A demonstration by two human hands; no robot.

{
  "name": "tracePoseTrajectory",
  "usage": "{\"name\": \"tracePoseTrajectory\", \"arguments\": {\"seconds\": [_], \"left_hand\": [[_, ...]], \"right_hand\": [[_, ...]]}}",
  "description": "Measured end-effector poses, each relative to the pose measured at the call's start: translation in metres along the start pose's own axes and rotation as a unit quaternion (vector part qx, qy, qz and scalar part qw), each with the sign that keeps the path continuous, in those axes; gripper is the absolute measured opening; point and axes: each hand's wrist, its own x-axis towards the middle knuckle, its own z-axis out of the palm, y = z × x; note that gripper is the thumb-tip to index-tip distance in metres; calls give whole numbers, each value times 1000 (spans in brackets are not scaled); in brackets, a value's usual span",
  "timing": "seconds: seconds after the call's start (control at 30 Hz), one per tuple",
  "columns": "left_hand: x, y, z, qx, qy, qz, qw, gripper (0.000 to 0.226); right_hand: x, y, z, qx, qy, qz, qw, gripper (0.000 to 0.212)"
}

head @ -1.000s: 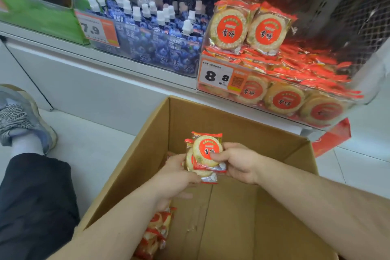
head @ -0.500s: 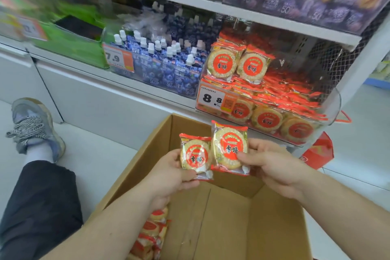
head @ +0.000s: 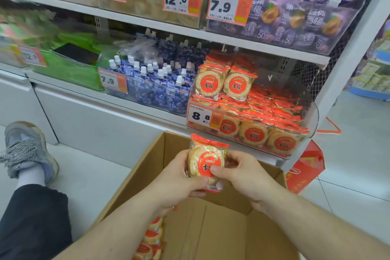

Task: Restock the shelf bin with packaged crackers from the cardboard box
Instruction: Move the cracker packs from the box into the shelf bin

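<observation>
Cardboard box (head: 213, 234): open, at 6 o'clock, directly under both hands.
Cracker packs (head: 205, 161): stacked upright above box, centre frame.
Left hand (head: 179, 181): grips stack from 9 o'clock.
Right hand (head: 240, 173): thumb pinches front label from 3 o'clock.
Shelf bin (head: 312, 124): clear, 2 o'clock, holding crackers.

Black trousers (head: 31, 224), grey sneaker (head: 27, 150), white sock (head: 31, 177)
</observation>
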Motion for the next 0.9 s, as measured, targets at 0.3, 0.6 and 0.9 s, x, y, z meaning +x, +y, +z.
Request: {"name": "tracePoseTrajectory", "arguments": {"seconds": [0.3, 0.6, 0.9], "left_hand": [[37, 42, 3, 102, 33, 77, 991, 48], [74, 55, 1, 116, 161, 72, 978, 39], [97, 46, -10, 48, 166, -25, 985, 45]], "right_hand": [[11, -42, -38, 18, 45, -158, 986, 58], [102, -91, -94, -85, 237, -188, 949, 40], [149, -80, -79, -241, 275, -167, 916, 52]]}}
